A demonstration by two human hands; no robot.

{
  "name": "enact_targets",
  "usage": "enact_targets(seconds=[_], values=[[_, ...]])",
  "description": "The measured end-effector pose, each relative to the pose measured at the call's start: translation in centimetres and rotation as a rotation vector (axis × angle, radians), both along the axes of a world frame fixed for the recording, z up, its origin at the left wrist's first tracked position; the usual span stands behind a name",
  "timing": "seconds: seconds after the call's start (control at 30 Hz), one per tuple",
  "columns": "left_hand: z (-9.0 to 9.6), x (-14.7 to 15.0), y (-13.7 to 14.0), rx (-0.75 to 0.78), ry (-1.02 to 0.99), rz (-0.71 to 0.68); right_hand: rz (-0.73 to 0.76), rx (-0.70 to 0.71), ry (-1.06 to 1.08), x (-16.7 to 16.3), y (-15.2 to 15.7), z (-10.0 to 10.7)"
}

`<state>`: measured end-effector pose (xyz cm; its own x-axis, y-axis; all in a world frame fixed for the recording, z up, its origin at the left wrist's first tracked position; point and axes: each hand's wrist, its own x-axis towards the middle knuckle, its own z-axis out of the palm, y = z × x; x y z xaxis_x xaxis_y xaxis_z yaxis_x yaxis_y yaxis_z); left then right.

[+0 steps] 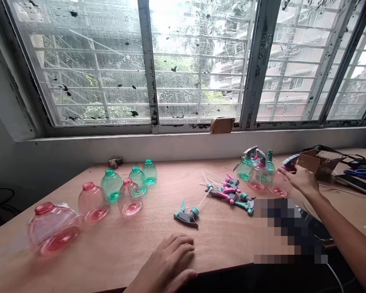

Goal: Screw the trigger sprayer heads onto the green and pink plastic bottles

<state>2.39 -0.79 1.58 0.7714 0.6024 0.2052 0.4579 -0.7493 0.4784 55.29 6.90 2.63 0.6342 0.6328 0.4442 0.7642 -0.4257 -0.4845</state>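
My left hand (172,260) lies palm down near the table's front edge, its fingers loosely stretched and nothing in it. Just beyond it rests a grey and teal trigger sprayer head (187,216) with its thin tube pointing away. Over at the right, my right hand (303,179) is closed round the top of a pink spray bottle (279,184), whose grey and pink trigger head (290,161) shows partly above the fingers. That bottle stands upright beside other assembled spray bottles, among them a clear pinkish one (258,179) and a green one (245,169).
Open-necked pink bottles (93,203) and green bottles (111,185) stand on the left. Loose sprayer heads (228,189) lie piled mid-table. A cardboard box (311,162), blue scissors (364,173) and a dark flat device (358,185) are at right. Windows rise behind.
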Motion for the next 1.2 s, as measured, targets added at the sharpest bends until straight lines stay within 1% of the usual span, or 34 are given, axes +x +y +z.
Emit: enact_targets(seconds=[0.13, 0.2, 0.23, 0.27, 0.3, 0.33, 0.4, 0.47, 0.5, 0.53, 0.6, 0.67, 0.73, 0.8, 0.87, 0.93, 1.0, 1.07, 1.2], values=[[0.3, -0.1, -0.2, -0.006, 0.006, -0.002, -0.013, -0.027, -0.012, -1.3, -2.1, -0.4], [0.1, -0.3, -0.3, -0.005, -0.007, -0.009, -0.015, -0.008, -0.051, -3.1, -3.7, -0.6], [-0.2, -0.3, -0.3, 0.004, -0.015, -0.009, 0.002, 0.012, -0.08, -4.4, -4.5, -0.8], [-0.7, -0.3, -0.3, 0.026, -0.03, 0.008, 0.053, 0.043, -0.125, -6.0, -5.3, -1.0], [-1.2, -0.3, -0.2, 0.061, -0.058, 0.057, 0.103, 0.079, -0.16, -7.8, -6.0, -1.4], [-1.9, -0.3, -0.1, 0.101, -0.106, 0.139, 0.158, 0.095, -0.19, -9.7, -6.7, -1.8], [-3.2, -0.5, 0.5, 0.169, -0.265, 0.402, 0.322, 0.092, -0.255, -13.8, -7.4, -3.1], [-4.1, -1.1, 1.4, 0.171, -0.396, 0.636, 0.483, 0.068, -0.308, -17.4, -7.4, -5.0], [-4.2, -1.7, 2.0, 0.173, -0.42, 0.706, 0.524, 0.074, -0.325, -18.8, -7.0, -6.0], [-4.1, -2.4, 2.6, 0.185, -0.419, 0.746, 0.533, 0.079, -0.344, -19.9, -6.5, -7.0], [-3.2, -4.3, 3.7, 0.239, -0.395, 0.785, 0.515, 0.076, -0.395, -21.4, -5.5, -8.8], [-1.7, -6.4, 4.6, 0.264, -0.372, 0.81, 0.541, 0.032, -0.439, -22.2, -4.9, -9.9], [-0.1, -8.2, 5.1, 0.211, -0.316, 0.82, 0.623, -0.018, -0.44, -22.8, -5.0, -10.0], [1.2, -9.5, 5.3, 0.116, -0.318, 0.879, 0.751, -0.041, -0.381, -23.3, -5.6, -9.3], [2.0, -10.0, 5.4, 0.051, -0.35, 0.945, 0.848, -0.01, -0.292, -23.6, -6.2, -8.2], [2.4, -10.1, 5.5, 0.031, -0.373, 0.977, 0.846, 0.063, -0.23, -23.7, -6.4, -7.3], [2.6, -10.0, 5.7, 0.021, -0.362, 0.971, 0.786, 0.112, -0.221, -23.2, -6.4, -7.0], [2.7, -10.2, 6.1, -0.008, -0.333, 0.956, 0.763, 0.085, -0.241, -22.6, -6.3, -7.1], [2.5, -11.0, 7.4, -0.096, -0.25, 0.919, 0.787, -0.011, -0.237, -21.5, -6.2, -7.5]])
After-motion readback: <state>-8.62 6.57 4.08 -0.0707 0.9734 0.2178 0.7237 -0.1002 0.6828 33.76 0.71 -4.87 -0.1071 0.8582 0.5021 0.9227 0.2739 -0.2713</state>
